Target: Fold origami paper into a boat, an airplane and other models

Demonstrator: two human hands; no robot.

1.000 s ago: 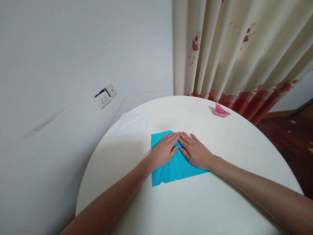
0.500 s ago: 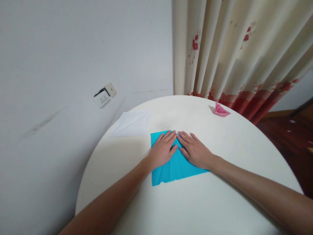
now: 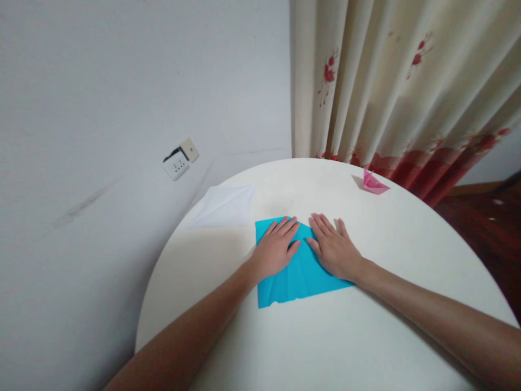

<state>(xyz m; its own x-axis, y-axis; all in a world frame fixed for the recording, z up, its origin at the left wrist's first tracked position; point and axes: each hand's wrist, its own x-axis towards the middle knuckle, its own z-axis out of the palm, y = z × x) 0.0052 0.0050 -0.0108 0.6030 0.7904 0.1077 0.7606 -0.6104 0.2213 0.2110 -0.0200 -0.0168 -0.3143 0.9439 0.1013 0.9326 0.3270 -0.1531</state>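
Note:
A folded blue paper sheet [image 3: 299,274] lies flat on the round white table [image 3: 325,336]. My left hand [image 3: 277,250] rests palm down on its left half, fingers spread and pointing away from me. On the paper's right half my right hand [image 3: 336,250] presses flat, its fingertips past the far edge. A narrow strip of blue shows between the two hands. Neither hand grips anything.
A white folded sheet [image 3: 226,206] lies at the table's far left edge. A small pink folded paper shape [image 3: 373,183] sits at the far right rim. Behind are a grey wall with a socket [image 3: 179,162] and a cream curtain [image 3: 391,87] with red flowers.
My right hand has slid to the right along the blue paper, opening a gap from my left hand. The left hand has hardly moved. The view shifted slightly.

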